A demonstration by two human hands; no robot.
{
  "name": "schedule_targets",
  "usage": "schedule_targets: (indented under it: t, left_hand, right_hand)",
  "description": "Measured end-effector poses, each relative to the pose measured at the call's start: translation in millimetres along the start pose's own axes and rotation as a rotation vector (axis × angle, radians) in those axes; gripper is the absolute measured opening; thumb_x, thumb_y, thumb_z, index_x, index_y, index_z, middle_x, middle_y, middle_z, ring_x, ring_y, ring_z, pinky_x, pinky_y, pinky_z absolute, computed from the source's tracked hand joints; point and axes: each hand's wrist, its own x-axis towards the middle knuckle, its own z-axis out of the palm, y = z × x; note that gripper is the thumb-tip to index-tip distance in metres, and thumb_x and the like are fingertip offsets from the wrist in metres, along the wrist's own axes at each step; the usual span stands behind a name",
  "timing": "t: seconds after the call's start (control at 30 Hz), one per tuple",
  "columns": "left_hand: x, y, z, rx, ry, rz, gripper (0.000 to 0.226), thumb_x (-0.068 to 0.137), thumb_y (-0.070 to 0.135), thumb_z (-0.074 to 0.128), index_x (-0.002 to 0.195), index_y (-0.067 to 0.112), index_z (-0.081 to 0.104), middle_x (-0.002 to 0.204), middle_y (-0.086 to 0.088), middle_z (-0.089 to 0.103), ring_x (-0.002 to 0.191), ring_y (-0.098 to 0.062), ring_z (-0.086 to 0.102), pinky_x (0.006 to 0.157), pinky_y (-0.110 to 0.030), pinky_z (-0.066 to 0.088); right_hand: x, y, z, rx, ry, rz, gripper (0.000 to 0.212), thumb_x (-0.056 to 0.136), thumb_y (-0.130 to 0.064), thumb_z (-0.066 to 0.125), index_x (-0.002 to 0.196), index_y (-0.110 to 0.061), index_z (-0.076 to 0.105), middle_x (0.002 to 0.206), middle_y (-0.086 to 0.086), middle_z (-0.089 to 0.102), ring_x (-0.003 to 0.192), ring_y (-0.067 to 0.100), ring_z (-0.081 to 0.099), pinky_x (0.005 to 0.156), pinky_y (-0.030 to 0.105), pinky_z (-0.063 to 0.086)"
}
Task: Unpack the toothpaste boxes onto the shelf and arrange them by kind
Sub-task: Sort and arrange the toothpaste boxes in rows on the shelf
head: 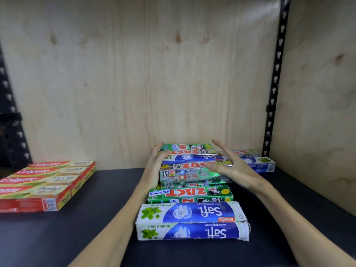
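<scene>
A mixed pile of toothpaste boxes sits mid-shelf: a blue-and-white Safi box [192, 211] nearest me, a green Zact Whitening box [190, 192] behind it, then a silver Zact smokers' box [192, 173] stacked with more Zact and Safi boxes [190, 151]. My left hand [154, 168] lies flat against the left end of the silver stack, fingers apart. My right hand [231, 166] hovers open over the stack's right end, its thumb touching the top of the silver box. Several red Colgate boxes [48, 180] lie side by side at the left.
The dark shelf board [107, 218] is backed by plywood walls. Two more boxes, a Zact and a Safi [262, 162], lie in the back right corner. Black slotted uprights [275, 83] stand at the right rear and the left edge.
</scene>
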Motion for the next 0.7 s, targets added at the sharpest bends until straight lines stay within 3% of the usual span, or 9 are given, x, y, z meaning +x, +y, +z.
schedule_targets:
  t: [0.1, 0.2, 0.27, 0.33, 0.47, 0.5, 0.57, 0.63, 0.7]
  left_hand:
    - [1, 1, 2, -0.029, 0.009, 0.001, 0.048, 0.101, 0.022, 0.052, 0.147, 0.019, 0.041, 0.103, 0.006, 0.074, 0.087, -0.015, 0.075, 0.066, -0.026, 0.06]
    - [-2, 0, 4, -0.055, 0.032, 0.0, 0.048, 0.1, 0.024, 0.055, 0.146, 0.02, 0.043, 0.11, -0.005, 0.073, 0.088, -0.019, 0.075, 0.067, -0.028, 0.06]
    - [-1, 0, 5, -0.063, 0.047, 0.005, 0.048, 0.099, 0.023, 0.056, 0.146, 0.02, 0.043, 0.101, -0.001, 0.076, 0.086, -0.02, 0.075, 0.066, -0.028, 0.06]
    - [0, -2, 5, -0.054, 0.051, 0.015, 0.048, 0.099, 0.023, 0.055, 0.146, 0.021, 0.042, 0.095, 0.003, 0.077, 0.086, -0.019, 0.075, 0.067, -0.03, 0.06]
    - [-8, 2, 3, -0.025, 0.049, 0.011, 0.058, 0.099, 0.029, 0.057, 0.152, 0.024, 0.034, 0.106, 0.005, 0.075, 0.092, -0.017, 0.075, 0.076, -0.033, 0.059]
    - [-12, 4, 4, -0.031, 0.063, 0.018, 0.058, 0.099, 0.031, 0.056, 0.152, 0.026, 0.032, 0.114, 0.007, 0.072, 0.092, -0.011, 0.074, 0.074, -0.028, 0.059]
    - [-23, 11, 4, -0.047, 0.1, 0.032, 0.065, 0.101, 0.034, 0.052, 0.158, 0.025, 0.023, 0.133, 0.01, 0.06, 0.09, 0.001, 0.071, 0.073, -0.022, 0.056]
    - [-37, 18, 1, -0.005, 0.131, 0.045, 0.057, 0.103, 0.038, 0.048, 0.155, 0.024, 0.031, 0.138, 0.011, 0.053, 0.091, 0.009, 0.064, 0.081, -0.02, 0.054]
    - [-53, 18, -8, 0.141, 0.145, 0.038, 0.039, 0.101, 0.052, 0.045, 0.136, 0.034, 0.052, 0.133, 0.012, 0.056, 0.106, 0.003, 0.062, 0.103, -0.028, 0.048]
  right_hand:
    - [-1, -1, 0, 0.03, -0.003, -0.006, 0.097, 0.057, -0.081, 0.075, 0.142, -0.067, 0.031, 0.144, -0.027, 0.038, 0.138, 0.003, 0.033, 0.117, 0.044, 0.029]
    - [-6, -4, -2, 0.067, 0.023, -0.026, 0.092, 0.065, -0.073, 0.079, 0.145, -0.063, 0.033, 0.147, -0.013, 0.047, 0.138, 0.005, 0.038, 0.106, 0.033, 0.033]
    - [-9, -6, -2, 0.082, 0.041, -0.025, 0.09, 0.069, -0.064, 0.079, 0.147, -0.058, 0.034, 0.145, -0.009, 0.051, 0.134, 0.002, 0.04, 0.103, 0.029, 0.033]
    - [-12, -6, -1, 0.085, 0.065, -0.018, 0.091, 0.067, -0.067, 0.079, 0.146, -0.058, 0.035, 0.145, -0.01, 0.052, 0.133, -0.001, 0.042, 0.107, 0.03, 0.036]
    - [-24, -1, -3, -0.02, 0.14, -0.001, 0.091, 0.059, -0.091, 0.067, 0.14, -0.071, 0.03, 0.153, -0.01, 0.044, 0.147, 0.014, 0.032, 0.119, 0.054, 0.03]
    - [-31, 0, -4, -0.052, 0.156, 0.019, 0.088, 0.061, -0.094, 0.062, 0.139, -0.073, 0.027, 0.156, -0.009, 0.04, 0.149, 0.019, 0.026, 0.119, 0.056, 0.027]
    - [-51, 1, -6, -0.094, 0.175, 0.063, 0.086, 0.064, -0.098, 0.05, 0.141, -0.072, 0.023, 0.159, -0.009, 0.033, 0.151, 0.022, 0.016, 0.117, 0.046, 0.021]
    - [-76, 2, -5, -0.14, 0.21, 0.082, 0.084, 0.07, -0.097, 0.038, 0.147, -0.065, 0.021, 0.159, -0.009, 0.033, 0.149, 0.021, 0.015, 0.106, 0.037, 0.016]
    - [-100, -2, -4, -0.162, 0.264, 0.1, 0.077, 0.082, -0.09, 0.031, 0.151, -0.056, 0.025, 0.152, -0.007, 0.04, 0.141, 0.013, 0.02, 0.103, 0.034, 0.014]
